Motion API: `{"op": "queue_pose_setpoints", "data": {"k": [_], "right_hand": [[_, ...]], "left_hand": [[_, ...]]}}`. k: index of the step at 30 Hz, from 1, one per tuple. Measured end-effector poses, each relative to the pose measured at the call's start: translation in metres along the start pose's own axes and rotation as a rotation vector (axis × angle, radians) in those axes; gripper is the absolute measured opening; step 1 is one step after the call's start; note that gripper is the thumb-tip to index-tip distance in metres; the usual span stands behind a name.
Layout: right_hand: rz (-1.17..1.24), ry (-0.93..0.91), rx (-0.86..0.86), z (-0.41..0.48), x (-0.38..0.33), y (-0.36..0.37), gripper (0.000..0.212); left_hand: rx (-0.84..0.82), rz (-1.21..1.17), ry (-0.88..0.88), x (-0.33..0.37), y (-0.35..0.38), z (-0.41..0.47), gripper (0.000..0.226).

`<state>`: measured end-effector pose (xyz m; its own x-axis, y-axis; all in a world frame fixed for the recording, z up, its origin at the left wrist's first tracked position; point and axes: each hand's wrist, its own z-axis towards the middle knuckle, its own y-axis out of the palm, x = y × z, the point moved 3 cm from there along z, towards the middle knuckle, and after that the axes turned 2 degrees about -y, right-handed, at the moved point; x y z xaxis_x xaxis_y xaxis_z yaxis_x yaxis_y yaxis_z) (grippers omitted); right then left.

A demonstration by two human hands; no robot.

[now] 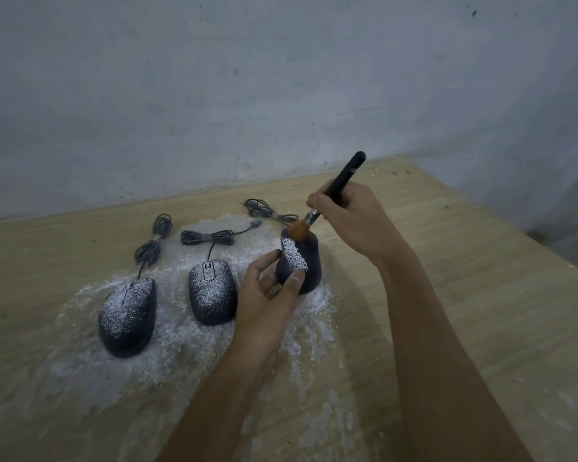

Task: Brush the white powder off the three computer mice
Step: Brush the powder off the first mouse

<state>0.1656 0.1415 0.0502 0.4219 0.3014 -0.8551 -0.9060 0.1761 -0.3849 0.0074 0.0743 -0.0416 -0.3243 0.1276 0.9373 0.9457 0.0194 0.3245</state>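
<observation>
Three black wired mice lie on a wooden table. The left mouse [127,316] and the middle mouse [212,292] rest flat, both speckled with white powder. My left hand [267,295] grips the right mouse [309,261] and tilts it up; a powder stripe runs down its left half, while its right half is dark. My right hand [347,218] holds a brush [339,186] with a black handle, and its brown bristles touch the top end of the tilted mouse.
White powder [181,348] is spread over the table around and in front of the mice. Coiled cables [207,236] lie behind them. A grey wall [247,95] stands close behind; the table edge [501,228] runs along the right.
</observation>
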Motion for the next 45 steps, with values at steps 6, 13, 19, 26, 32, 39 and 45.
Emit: {"op": "queue_pose_setpoints", "data": {"k": [6,13,19,26,32,39,45], "right_hand": [[0.090,-0.035,0.077,0.000,-0.006,0.002,0.015],[0.026,-0.025,-0.063,-0.005,-0.009,0.007,0.011],[0.061,0.005,-0.003,-0.003,-0.008,0.003,0.013],[0.112,-0.042,0.016,-0.004,-0.011,0.008,0.014],[0.061,-0.036,-0.025,-0.007,-0.011,0.010,0.015],[0.004,-0.061,0.108,-0.020,-0.009,-0.005,0.013],[0.061,-0.100,0.245,-0.039,0.004,-0.013,0.018]], "left_hand": [[-0.001,-0.069,-0.016,0.001,0.001,-0.001,0.041],[-0.003,-0.063,-0.007,0.001,0.001,0.000,0.039],[-0.010,-0.050,-0.004,-0.001,0.000,0.001,0.040],[0.001,-0.013,0.015,-0.002,-0.001,0.001,0.041],[0.001,-0.003,0.019,-0.003,-0.001,0.003,0.039],[0.001,-0.060,0.001,-0.004,-0.002,0.005,0.040],[-0.024,-0.053,0.001,-0.005,-0.001,0.006,0.041]]}}
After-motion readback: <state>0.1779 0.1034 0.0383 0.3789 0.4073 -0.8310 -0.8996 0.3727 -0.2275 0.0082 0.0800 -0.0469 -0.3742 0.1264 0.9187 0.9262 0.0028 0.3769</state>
